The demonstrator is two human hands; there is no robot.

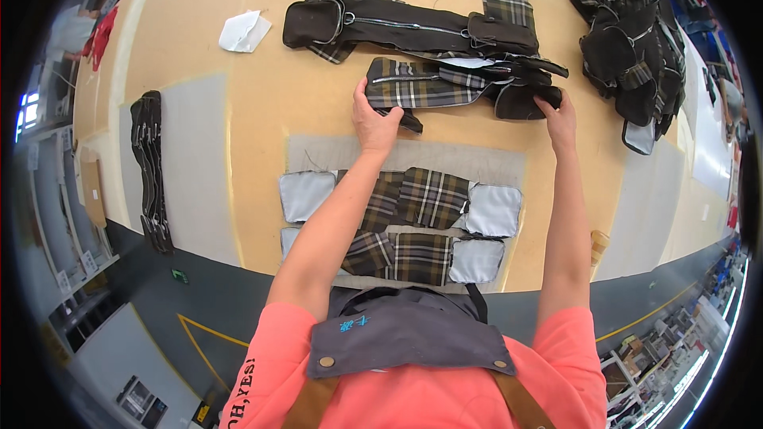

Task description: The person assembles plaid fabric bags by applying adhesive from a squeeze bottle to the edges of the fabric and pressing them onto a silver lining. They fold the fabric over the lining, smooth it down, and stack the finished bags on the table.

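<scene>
Between my hands lies a plaid fabric piece (425,89) with a zipper along it and a dark rounded right end. My left hand (375,123) is closed on its left end, thumb below and fingers at the edge. Closed on the dark right end is my right hand (559,119). Just beyond lies a long dark zippered piece (405,25) with metal rings, partly over plaid cloth. Nearer to me, two plaid panels with pale end patches, an upper panel (433,197) and a lower panel (421,258), lie flat side by side.
A heap of dark and plaid sewn pieces (628,48) is at the far right. A stack of dark zippered strips (149,171) lies at the left. White paper (245,32) rests on the tan tabletop (258,103). A small yellowish object (599,246) sits near the front edge.
</scene>
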